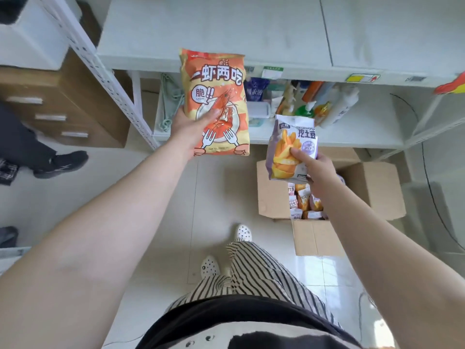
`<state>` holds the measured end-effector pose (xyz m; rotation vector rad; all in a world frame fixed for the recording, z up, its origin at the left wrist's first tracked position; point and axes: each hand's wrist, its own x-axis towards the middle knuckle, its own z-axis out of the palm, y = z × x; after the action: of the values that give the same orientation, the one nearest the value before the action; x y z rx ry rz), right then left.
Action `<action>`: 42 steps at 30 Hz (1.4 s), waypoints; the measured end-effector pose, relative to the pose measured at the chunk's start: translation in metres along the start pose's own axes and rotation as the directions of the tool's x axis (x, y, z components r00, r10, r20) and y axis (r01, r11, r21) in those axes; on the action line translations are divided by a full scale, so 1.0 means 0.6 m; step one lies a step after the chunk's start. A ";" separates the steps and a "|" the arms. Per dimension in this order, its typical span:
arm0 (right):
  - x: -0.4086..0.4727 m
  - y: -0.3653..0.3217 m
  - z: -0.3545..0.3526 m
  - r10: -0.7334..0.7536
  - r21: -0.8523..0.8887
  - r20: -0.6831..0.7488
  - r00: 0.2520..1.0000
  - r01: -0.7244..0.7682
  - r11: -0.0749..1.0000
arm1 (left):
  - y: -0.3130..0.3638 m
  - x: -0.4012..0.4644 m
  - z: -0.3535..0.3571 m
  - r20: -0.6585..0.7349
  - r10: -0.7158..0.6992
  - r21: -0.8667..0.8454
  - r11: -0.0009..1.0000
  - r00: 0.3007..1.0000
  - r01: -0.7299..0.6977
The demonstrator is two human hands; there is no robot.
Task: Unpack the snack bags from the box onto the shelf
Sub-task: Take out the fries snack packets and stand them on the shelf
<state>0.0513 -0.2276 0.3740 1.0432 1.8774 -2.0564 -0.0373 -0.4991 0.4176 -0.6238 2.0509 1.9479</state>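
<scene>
My left hand (191, 127) grips a large orange shrimp-snack bag (216, 81) upright, raised in front of the white shelf's top board (226, 26). My right hand (314, 170) holds a smaller purple bag of potato fries (289, 137) by its lower edge, above the open cardboard box (274, 195) on the floor. Several small snack bags (304, 200) lie inside the box, partly hidden by my right forearm.
The lower shelf level (364, 132) carries bottles and cleaning items (312, 102). A brown drawer cabinet (63, 107) stands left of the white shelf upright (105, 71). Another person's leg and dark shoe (60, 162) are at the left. My feet (226, 250) stand on the tiled floor.
</scene>
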 end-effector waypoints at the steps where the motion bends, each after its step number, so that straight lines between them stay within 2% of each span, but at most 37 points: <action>1: 0.010 -0.019 0.009 -0.011 0.005 0.006 1.000 0.011 1.000 | 0.019 0.013 0.000 0.005 0.022 -0.006 1.000 1.000 -0.022; 8: 0.108 -0.170 0.080 -0.131 0.025 0.028 0.991 0.130 0.991 | 0.153 0.116 0.005 -0.023 0.149 0.022 0.989 0.989 -0.148; 17: 0.187 -0.334 0.160 -0.228 -0.039 0.070 0.971 0.231 0.972 | 0.253 0.250 0.006 -0.019 0.201 -0.032 0.979 0.979 -0.201; 23: 0.242 -0.392 0.210 -0.261 0.008 0.028 0.965 0.261 0.965 | 0.299 0.354 0.006 -0.016 0.202 -0.067 0.977 0.979 -0.202; 33: 0.346 -0.448 0.315 -0.244 0.111 -0.026 0.970 0.245 0.963 | 0.367 0.518 0.003 0.086 0.204 -0.037 0.979 0.975 -0.201; 42: 0.457 -0.470 0.376 -0.283 0.159 0.019 0.959 0.276 0.948 | 0.375 0.651 0.038 -0.022 0.396 -0.096 0.913 0.918 -0.396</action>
<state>-0.3936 -0.2929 0.4325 0.7936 1.9682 -2.3940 -0.4877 -0.5262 0.4365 -0.2346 2.2308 2.2758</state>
